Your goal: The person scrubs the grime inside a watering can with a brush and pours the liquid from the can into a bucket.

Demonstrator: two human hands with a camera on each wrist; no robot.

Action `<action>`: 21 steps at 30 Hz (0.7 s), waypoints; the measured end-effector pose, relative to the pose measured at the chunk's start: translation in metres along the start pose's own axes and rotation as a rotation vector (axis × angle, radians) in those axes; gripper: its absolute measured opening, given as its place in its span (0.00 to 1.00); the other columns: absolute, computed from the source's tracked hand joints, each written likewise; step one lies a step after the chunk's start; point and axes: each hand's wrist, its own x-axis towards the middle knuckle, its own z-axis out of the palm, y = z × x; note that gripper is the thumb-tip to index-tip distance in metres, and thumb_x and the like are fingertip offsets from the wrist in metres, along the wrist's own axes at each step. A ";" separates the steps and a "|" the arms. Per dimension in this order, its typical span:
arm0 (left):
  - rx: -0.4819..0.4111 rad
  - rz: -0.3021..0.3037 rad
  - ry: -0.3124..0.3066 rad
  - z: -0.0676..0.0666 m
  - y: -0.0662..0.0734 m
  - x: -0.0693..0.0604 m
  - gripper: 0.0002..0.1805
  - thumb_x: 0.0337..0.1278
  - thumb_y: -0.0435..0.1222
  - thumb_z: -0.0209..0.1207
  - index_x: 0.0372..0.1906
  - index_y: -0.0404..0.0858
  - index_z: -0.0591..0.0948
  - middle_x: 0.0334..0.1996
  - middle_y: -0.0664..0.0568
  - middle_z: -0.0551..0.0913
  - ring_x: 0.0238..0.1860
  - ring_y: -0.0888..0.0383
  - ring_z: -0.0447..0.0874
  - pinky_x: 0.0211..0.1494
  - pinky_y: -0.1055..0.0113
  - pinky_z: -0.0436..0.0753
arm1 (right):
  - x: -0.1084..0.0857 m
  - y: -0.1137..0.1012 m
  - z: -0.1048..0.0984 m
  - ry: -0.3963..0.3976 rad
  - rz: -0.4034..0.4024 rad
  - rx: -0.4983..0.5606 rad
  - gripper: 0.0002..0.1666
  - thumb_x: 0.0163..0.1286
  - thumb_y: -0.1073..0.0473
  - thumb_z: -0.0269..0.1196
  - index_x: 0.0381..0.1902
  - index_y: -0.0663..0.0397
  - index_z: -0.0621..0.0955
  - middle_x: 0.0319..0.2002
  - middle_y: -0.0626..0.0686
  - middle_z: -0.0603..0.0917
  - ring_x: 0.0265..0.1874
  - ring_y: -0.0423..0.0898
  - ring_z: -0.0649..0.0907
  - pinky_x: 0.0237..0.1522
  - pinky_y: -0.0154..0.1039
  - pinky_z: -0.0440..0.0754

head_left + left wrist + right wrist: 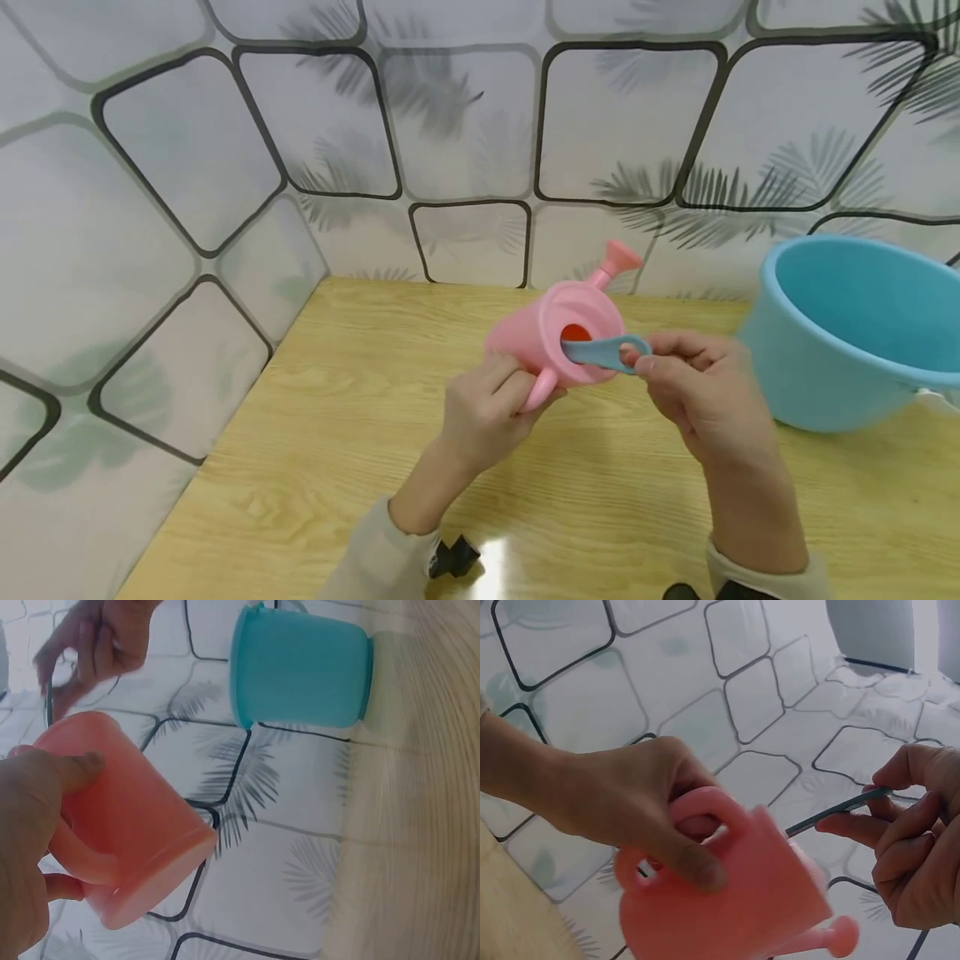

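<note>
A pink toy watering can (517,333) is held up above the table, tilted with its top opening toward my right side. My left hand (487,408) grips it by its curved handle, the thumb lying along the can's wall in the left wrist view. Between thumb and fingers, my right hand (697,383) pinches the looped end of a blue handle (600,352). The handle's other end goes into the can's opening, where an orange-red inside shows; whatever it ends in is hidden. The right wrist view shows the thin edge of that blue handle (832,812).
A large light-blue bucket (832,358) stands on the right of the wooden table (300,467), close to the right forearm. Patterned cloth (472,125) covers the back and left walls. A small black object (453,557) shows by the left sleeve.
</note>
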 end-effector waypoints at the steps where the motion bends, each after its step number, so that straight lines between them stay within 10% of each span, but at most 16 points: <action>1: -0.004 -0.009 -0.002 0.000 0.000 -0.001 0.22 0.64 0.44 0.65 0.18 0.42 0.72 0.18 0.55 0.71 0.17 0.62 0.65 0.20 0.79 0.65 | -0.001 -0.002 -0.002 0.024 -0.014 0.017 0.23 0.64 0.85 0.49 0.37 0.65 0.88 0.12 0.47 0.69 0.10 0.44 0.51 0.12 0.37 0.41; 14: -0.028 -0.009 -0.055 0.007 -0.001 -0.009 0.22 0.67 0.47 0.61 0.18 0.43 0.72 0.18 0.56 0.70 0.18 0.63 0.65 0.20 0.80 0.64 | 0.007 0.003 0.002 0.162 -0.141 -0.259 0.11 0.70 0.76 0.56 0.37 0.68 0.86 0.09 0.49 0.63 0.06 0.42 0.57 0.07 0.37 0.45; 21: -0.042 -0.006 -0.054 0.007 -0.001 -0.010 0.21 0.67 0.47 0.61 0.19 0.42 0.73 0.18 0.55 0.71 0.18 0.62 0.67 0.20 0.80 0.67 | 0.010 0.012 0.007 0.060 -0.252 -0.338 0.10 0.69 0.78 0.56 0.41 0.73 0.84 0.09 0.48 0.62 0.07 0.39 0.57 0.07 0.33 0.47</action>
